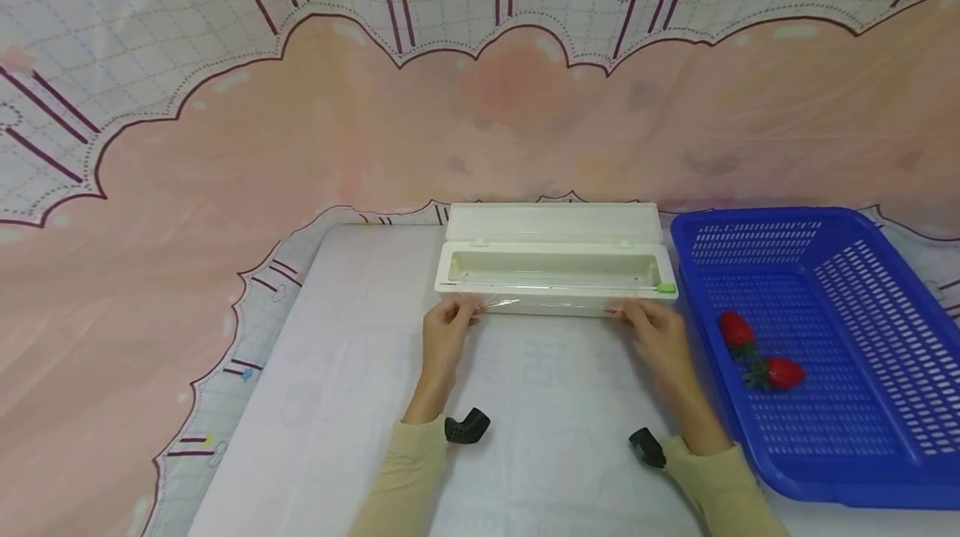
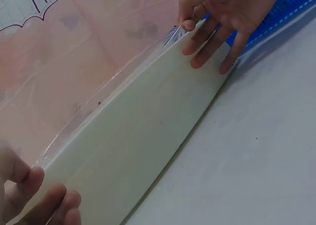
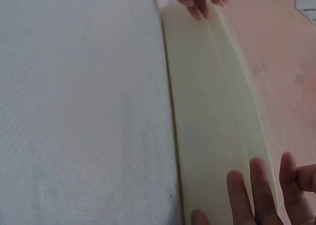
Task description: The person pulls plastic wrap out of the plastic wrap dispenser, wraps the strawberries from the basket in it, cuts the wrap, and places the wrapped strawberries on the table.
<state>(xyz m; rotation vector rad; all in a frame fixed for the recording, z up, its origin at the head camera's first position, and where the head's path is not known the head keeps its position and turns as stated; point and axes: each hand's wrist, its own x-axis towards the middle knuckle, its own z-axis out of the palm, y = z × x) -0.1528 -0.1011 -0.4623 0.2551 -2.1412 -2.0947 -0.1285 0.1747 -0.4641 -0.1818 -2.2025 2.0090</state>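
A long white plastic-wrap dispenser (image 1: 555, 248) stands at the back of the table with its lid (image 1: 555, 223) tipped back. A green slide cutter (image 1: 665, 288) sits at the right end of its front edge. Clear plastic wrap (image 1: 504, 302) stretches along that front edge between the hands. My left hand (image 1: 447, 330) pinches the film near the left end, thumb against fingertips. Near the right end, my right hand (image 1: 663, 338) pinches the film between thumb and index finger; its other fingers spread before the dispenser's front wall (image 2: 143, 121) in the left wrist view.
A blue plastic basket (image 1: 787, 487) stands close to the dispenser on the right, with two red strawberries (image 1: 783, 373) inside at its left. White cloth (image 1: 547, 470) covers the table, and a pink patterned curtain (image 1: 480, 128) hangs behind.
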